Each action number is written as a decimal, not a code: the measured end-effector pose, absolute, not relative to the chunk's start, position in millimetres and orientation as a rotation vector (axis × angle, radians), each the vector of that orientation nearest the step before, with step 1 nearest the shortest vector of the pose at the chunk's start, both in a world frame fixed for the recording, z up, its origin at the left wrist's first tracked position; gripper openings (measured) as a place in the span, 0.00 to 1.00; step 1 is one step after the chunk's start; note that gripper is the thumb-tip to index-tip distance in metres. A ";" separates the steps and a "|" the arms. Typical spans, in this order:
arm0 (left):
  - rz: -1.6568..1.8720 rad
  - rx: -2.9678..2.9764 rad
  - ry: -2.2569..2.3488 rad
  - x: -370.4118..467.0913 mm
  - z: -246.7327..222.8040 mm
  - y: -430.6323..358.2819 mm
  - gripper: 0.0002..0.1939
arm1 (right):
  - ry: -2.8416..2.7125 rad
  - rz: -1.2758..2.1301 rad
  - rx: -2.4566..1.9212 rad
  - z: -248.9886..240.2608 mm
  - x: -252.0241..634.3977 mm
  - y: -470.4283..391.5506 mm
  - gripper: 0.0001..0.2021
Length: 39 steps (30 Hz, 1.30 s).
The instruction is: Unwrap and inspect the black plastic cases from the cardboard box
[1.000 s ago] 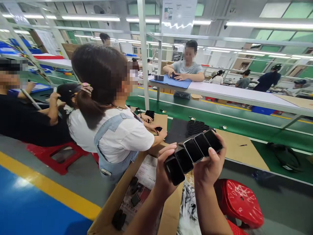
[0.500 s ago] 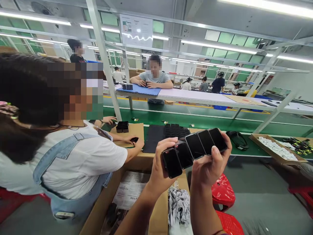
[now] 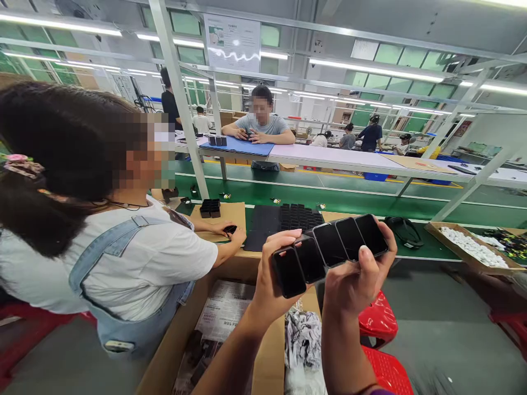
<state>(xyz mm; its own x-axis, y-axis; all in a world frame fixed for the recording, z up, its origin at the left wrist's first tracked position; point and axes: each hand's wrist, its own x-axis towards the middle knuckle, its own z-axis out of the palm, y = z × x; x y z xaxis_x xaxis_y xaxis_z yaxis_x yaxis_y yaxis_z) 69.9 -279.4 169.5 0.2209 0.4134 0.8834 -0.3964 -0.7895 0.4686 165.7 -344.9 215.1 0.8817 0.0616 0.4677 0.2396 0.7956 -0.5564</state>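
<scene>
Both hands support a row of several small black units with glossy, rounded rectangular faces (image 3: 329,245), pressed side by side and tilted up to the right. My left hand (image 3: 267,291) is closed round the left end, its fingers behind and over the top edge. At the other end, my right hand (image 3: 356,277) grips the units with its thumb across the front and fingers round the far side. The faces look dark and reflective; their backs are hidden. Just beyond, similar black pieces (image 3: 298,216) stand in rows on a dark sheet (image 3: 263,225).
A co-worker (image 3: 135,258) sits close on my left, handling a black piece over cardboard. Below my arms are a carton (image 3: 267,351) and crumpled grey-white material (image 3: 303,340). Red stools (image 3: 379,318) stand right; a carton of white parts (image 3: 473,247) lies on the green bench.
My view has shifted slightly. Both hands keep their hold on the row, with little change in its tilt. The person across the bench has raised their hands a little.
</scene>
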 end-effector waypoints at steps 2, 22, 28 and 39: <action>1.651 1.846 0.019 69.6 167.3 -280.4 0.40 | -0.486 -0.088 -0.625 215.6 163.5 -345.6 0.19; 1.754 1.817 0.043 48.3 160.7 -276.8 0.41 | -0.493 -0.026 -0.627 207.5 140.5 -342.5 0.21; 1.775 1.780 0.011 42.8 163.4 -276.1 0.40 | -0.487 0.024 -0.596 202.4 139.7 -338.3 0.22; 1.780 1.810 0.020 33.7 160.3 -271.8 0.41 | -0.607 0.014 -0.745 189.5 142.4 -332.5 0.30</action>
